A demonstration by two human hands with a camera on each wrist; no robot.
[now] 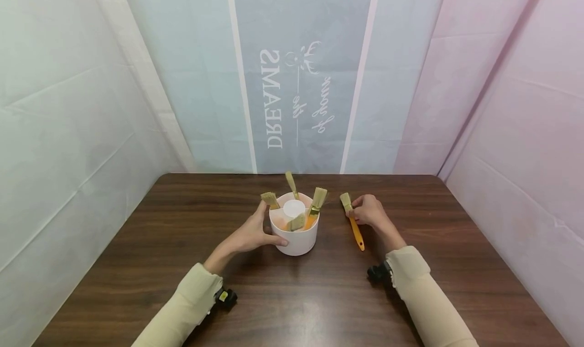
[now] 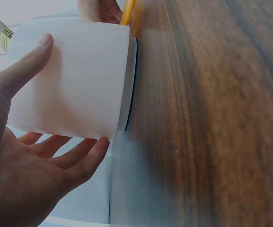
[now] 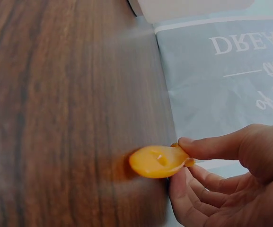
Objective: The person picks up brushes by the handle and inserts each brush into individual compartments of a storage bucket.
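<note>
A white round divided organizer [image 1: 298,243] stands on the table, with several bristle paintbrushes upright or leaning in its compartments. One of them, a paintbrush [image 1: 318,197] with an orange handle, leans at the right. My left hand [image 1: 250,233] holds the organizer from its left, thumb on the near wall and fingers round the far side. To the right, my right hand [image 1: 370,214] pinches a separate paintbrush [image 1: 356,233] near its metal band, bristles pointing away from me. In the right wrist view, the end of its orange handle [image 3: 150,163] faces the camera, low over the wood.
The dark wooden table [image 1: 292,306] runs up to a hanging cloth [image 1: 301,12] with mirrored lettering at its far edge. Pale cloth walls flank it on both sides. A small black camera sits at each wrist.
</note>
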